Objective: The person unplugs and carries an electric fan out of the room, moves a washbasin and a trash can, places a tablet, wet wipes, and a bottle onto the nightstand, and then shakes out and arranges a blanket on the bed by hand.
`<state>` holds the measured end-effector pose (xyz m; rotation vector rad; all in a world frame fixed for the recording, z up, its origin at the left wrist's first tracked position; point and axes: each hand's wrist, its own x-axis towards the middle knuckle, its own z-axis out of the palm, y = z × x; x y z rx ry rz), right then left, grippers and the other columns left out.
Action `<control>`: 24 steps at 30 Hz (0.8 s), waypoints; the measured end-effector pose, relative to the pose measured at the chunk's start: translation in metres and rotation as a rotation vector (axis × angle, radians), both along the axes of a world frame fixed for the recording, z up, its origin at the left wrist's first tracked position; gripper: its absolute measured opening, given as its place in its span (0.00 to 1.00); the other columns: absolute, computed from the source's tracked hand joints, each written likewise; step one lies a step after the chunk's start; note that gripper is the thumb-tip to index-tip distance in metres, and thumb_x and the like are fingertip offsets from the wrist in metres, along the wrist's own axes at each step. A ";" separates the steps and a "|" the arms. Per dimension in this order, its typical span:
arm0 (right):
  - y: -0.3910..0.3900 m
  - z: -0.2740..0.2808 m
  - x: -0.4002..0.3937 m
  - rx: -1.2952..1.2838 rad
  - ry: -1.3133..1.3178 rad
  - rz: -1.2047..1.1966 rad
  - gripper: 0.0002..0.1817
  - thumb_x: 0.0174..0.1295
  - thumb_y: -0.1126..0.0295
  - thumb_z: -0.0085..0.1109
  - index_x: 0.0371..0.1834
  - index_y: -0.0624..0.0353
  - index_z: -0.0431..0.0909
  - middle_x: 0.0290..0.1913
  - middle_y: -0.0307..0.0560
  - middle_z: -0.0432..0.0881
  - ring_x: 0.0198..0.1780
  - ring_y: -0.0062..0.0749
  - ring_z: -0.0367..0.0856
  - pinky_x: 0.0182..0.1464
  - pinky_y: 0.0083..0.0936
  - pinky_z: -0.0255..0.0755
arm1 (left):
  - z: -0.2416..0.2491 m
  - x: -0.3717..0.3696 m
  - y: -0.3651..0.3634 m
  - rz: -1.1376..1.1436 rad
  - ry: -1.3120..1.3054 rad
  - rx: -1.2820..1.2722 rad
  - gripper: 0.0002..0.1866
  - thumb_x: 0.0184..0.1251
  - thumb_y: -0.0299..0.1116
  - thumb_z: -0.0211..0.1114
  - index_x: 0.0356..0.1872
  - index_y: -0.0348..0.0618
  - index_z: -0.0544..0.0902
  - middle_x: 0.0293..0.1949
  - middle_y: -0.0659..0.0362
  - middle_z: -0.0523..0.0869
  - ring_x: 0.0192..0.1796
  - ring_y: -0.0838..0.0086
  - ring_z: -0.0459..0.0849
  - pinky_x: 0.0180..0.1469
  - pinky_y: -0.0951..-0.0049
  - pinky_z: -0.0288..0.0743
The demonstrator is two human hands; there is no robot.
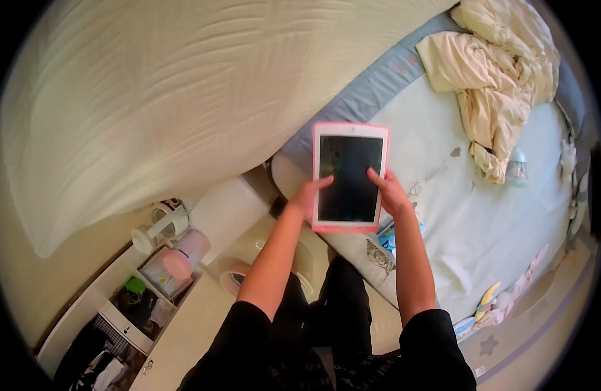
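1. Left hand [307, 199] grips pink-framed tablet [350, 176] at its left edge, thumb on the dark screen.
2. Right hand [390, 192] holds the right edge, fingers curled behind.
3. Tablet sits btwn both thumbs, above the bed [483, 215].

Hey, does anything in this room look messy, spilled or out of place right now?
A crumpled cream blanket lies bunched at the far end of the bed, unfolded. Nothing looks spilled or broken; both hands hold the pink tablet.
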<state>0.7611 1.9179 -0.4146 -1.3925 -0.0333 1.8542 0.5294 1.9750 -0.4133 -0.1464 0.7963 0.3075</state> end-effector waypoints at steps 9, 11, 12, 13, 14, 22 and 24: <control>-0.071 0.068 -0.167 -0.012 0.195 0.092 0.18 0.67 0.67 0.61 0.56 0.62 0.76 0.51 0.40 0.82 0.51 0.24 0.78 0.56 0.27 0.71 | 0.069 -0.178 -0.110 0.088 0.180 -0.039 0.24 0.64 0.28 0.64 0.62 0.38 0.72 0.55 0.51 0.81 0.56 0.61 0.82 0.60 0.59 0.76; -0.076 0.074 -0.211 -0.029 0.202 0.164 0.15 0.66 0.68 0.62 0.54 0.62 0.77 0.49 0.39 0.82 0.50 0.22 0.78 0.54 0.24 0.71 | 0.092 -0.218 -0.119 0.141 0.224 0.044 0.25 0.63 0.25 0.64 0.62 0.39 0.72 0.55 0.51 0.81 0.56 0.62 0.82 0.60 0.61 0.76; -0.074 0.079 -0.233 0.017 0.230 0.181 0.15 0.67 0.69 0.61 0.54 0.62 0.77 0.48 0.38 0.82 0.49 0.20 0.78 0.54 0.23 0.71 | 0.109 -0.238 -0.119 0.161 0.249 0.064 0.26 0.62 0.24 0.65 0.62 0.39 0.72 0.55 0.52 0.81 0.56 0.62 0.82 0.59 0.61 0.77; -0.071 0.084 -0.256 0.030 0.251 0.204 0.15 0.67 0.68 0.61 0.54 0.62 0.77 0.48 0.37 0.82 0.49 0.20 0.77 0.53 0.22 0.71 | 0.117 -0.260 -0.122 0.163 0.299 0.106 0.26 0.61 0.23 0.65 0.63 0.39 0.72 0.55 0.52 0.81 0.56 0.63 0.82 0.59 0.61 0.76; -0.066 0.087 -0.278 0.046 0.271 0.224 0.15 0.68 0.68 0.60 0.54 0.62 0.77 0.48 0.36 0.82 0.49 0.19 0.77 0.53 0.22 0.71 | 0.124 -0.281 -0.123 0.162 0.348 0.149 0.27 0.61 0.22 0.65 0.63 0.39 0.72 0.55 0.52 0.81 0.56 0.63 0.82 0.59 0.62 0.76; 0.023 0.091 -0.435 0.005 0.480 0.066 0.22 0.66 0.64 0.61 0.60 0.62 0.71 0.56 0.46 0.78 0.55 0.34 0.78 0.60 0.33 0.72 | 0.193 -0.407 0.000 0.043 0.639 0.335 0.27 0.59 0.24 0.69 0.61 0.37 0.74 0.53 0.54 0.83 0.53 0.67 0.82 0.55 0.67 0.77; 0.051 0.087 -0.458 -0.070 0.579 -0.009 0.24 0.66 0.65 0.61 0.61 0.63 0.69 0.56 0.48 0.79 0.55 0.38 0.79 0.61 0.35 0.71 | 0.179 -0.434 0.044 -0.128 0.657 0.355 0.28 0.57 0.24 0.70 0.61 0.39 0.74 0.53 0.55 0.83 0.54 0.67 0.82 0.56 0.67 0.76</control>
